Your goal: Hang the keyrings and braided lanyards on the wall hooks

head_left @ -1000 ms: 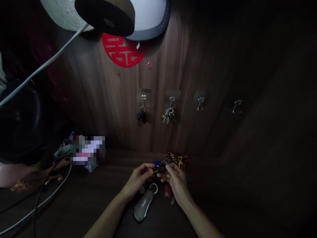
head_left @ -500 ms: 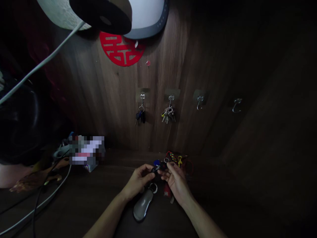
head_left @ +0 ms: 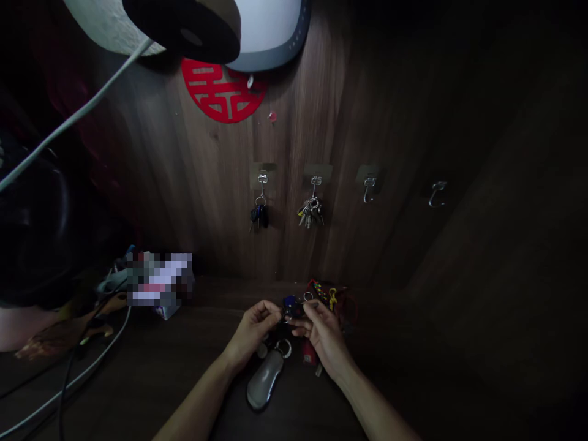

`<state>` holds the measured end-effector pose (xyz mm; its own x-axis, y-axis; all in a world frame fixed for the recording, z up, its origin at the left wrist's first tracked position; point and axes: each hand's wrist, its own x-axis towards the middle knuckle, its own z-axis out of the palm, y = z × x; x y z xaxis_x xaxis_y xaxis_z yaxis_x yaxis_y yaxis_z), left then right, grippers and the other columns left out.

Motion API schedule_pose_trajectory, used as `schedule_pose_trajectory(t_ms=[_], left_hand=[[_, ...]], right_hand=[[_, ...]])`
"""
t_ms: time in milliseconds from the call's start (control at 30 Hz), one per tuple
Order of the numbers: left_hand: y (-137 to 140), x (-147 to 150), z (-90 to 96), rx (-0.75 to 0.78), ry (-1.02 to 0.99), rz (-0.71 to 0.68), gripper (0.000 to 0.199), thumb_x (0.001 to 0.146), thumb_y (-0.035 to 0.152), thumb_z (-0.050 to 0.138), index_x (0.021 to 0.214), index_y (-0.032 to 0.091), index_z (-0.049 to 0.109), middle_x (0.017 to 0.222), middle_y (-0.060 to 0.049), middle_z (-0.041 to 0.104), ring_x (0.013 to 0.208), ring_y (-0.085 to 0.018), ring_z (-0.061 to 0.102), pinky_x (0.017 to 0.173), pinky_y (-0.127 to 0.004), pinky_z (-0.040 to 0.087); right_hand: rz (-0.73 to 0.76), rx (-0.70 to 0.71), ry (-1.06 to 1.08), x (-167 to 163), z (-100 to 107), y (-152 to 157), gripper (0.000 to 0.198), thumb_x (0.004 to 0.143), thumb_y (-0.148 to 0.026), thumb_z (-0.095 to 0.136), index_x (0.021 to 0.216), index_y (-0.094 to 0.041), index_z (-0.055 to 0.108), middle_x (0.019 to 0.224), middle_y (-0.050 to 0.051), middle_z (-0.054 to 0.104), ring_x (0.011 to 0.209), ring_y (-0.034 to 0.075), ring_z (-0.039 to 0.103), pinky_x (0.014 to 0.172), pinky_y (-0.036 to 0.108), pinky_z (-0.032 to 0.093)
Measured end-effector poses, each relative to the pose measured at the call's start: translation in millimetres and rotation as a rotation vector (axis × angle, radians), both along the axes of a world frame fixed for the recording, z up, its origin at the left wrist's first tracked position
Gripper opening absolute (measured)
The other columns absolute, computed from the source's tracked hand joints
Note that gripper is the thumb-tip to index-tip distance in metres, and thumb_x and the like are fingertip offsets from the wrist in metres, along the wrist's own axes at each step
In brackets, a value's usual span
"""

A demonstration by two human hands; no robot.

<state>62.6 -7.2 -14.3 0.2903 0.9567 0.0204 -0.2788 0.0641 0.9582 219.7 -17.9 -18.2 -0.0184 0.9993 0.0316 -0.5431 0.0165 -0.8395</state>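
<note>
Near the back of the dark shelf, a small bunch of keys (head_left: pixel 294 308) with black and blue heads is held between my two hands. My left hand (head_left: pixel 255 327) is closed in a pinch at the bunch's left end, where something shiny like a ring shows. From the other side, my right hand (head_left: pixel 324 334) grips a black key head between thumb and fingers. Just below lies a silver-grey key fob (head_left: pixel 265 380) with a metal ring (head_left: pixel 283 349). A red object (head_left: pixel 309 352) lies partly under my right hand, and a braided multicoloured cord (head_left: pixel 318 288) lies behind it.
On the wood-grain wall, two hooks carry keys (head_left: pixel 260 214) and a key bunch (head_left: pixel 311 213); two bare hooks (head_left: pixel 369 190) (head_left: pixel 436 195) are to their right. Caps (head_left: pixel 271 37) and a red cut-out (head_left: pixel 225 101) hang above. Cables (head_left: pixel 108 349) and a blurred box (head_left: pixel 160 282) lie left.
The keys have turned a little between my fingers, and more of the blue one shows. My left hand has shifted slightly left and down. The whole view has moved slightly.
</note>
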Motion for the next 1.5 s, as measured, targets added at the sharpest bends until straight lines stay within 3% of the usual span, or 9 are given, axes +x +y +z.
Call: schedule_pose_trajectory(t_ms=[333, 600, 900, 1300, 1500], left_hand=[[5.5, -2.6, -2.8, 0.037, -0.064, 0.088, 0.022, 0.066, 0.031, 0.074, 0.066, 0.018, 0.057, 0.069, 0.003, 0.059, 0.062, -0.008, 0.052, 0.057, -0.016, 0.041], [6.1, -4.5, 15.6, 0.109, -0.085, 0.141, 0.023, 0.066, 0.032, 0.074, 0.067, 0.020, 0.055, 0.071, 0.002, 0.060, 0.078, -0.014, 0.060, 0.070, -0.021, 0.044], [14.9, -17.8, 64.6, 0.206, 0.022, 0.232, 0.024, 0.062, 0.028, 0.075, 0.069, 0.019, 0.054, 0.070, 0.003, 0.060, 0.087, -0.019, 0.064, 0.070, -0.020, 0.044], [69.3, -25.4, 137.4, 0.606, 0.122, 0.504, 0.025, 0.065, 0.032, 0.071, 0.081, 0.018, 0.058, 0.075, 0.002, 0.064, 0.072, -0.013, 0.063, 0.068, -0.023, 0.047], [88.0, -22.3, 163.6, 0.687, 0.246, 0.590, 0.025, 0.065, 0.032, 0.069, 0.083, 0.016, 0.062, 0.075, 0.000, 0.067, 0.069, -0.014, 0.062, 0.063, -0.023, 0.047]], right_hand=[[0.012, 0.014, -0.076, -3.1, -2.9, 0.0, 0.034, 0.064, -0.043, 0.074, 0.076, -0.019, 0.053, 0.071, -0.002, 0.064, 0.067, 0.021, 0.070, 0.047, 0.022, 0.053], [0.030, 0.029, -0.140, -0.2, -6.2, 2.3, 0.034, 0.066, -0.044, 0.073, 0.078, -0.017, 0.055, 0.072, 0.000, 0.066, 0.066, 0.021, 0.070, 0.048, 0.021, 0.052], [-0.075, 0.059, -0.181, 7.1, -9.2, 7.0, 0.038, 0.068, -0.050, 0.069, 0.079, -0.016, 0.057, 0.082, 0.005, 0.067, 0.061, 0.018, 0.069, 0.044, 0.021, 0.048], [-0.040, 0.079, -0.302, 5.2, -8.1, 7.8, 0.044, 0.062, -0.059, 0.068, 0.070, -0.017, 0.055, 0.070, 0.002, 0.065, 0.048, 0.013, 0.062, 0.037, 0.018, 0.039], [-0.042, 0.097, -0.312, 4.6, -10.5, 10.0, 0.045, 0.063, -0.060, 0.066, 0.069, -0.017, 0.055, 0.070, 0.002, 0.065, 0.045, 0.012, 0.061, 0.036, 0.018, 0.037]])
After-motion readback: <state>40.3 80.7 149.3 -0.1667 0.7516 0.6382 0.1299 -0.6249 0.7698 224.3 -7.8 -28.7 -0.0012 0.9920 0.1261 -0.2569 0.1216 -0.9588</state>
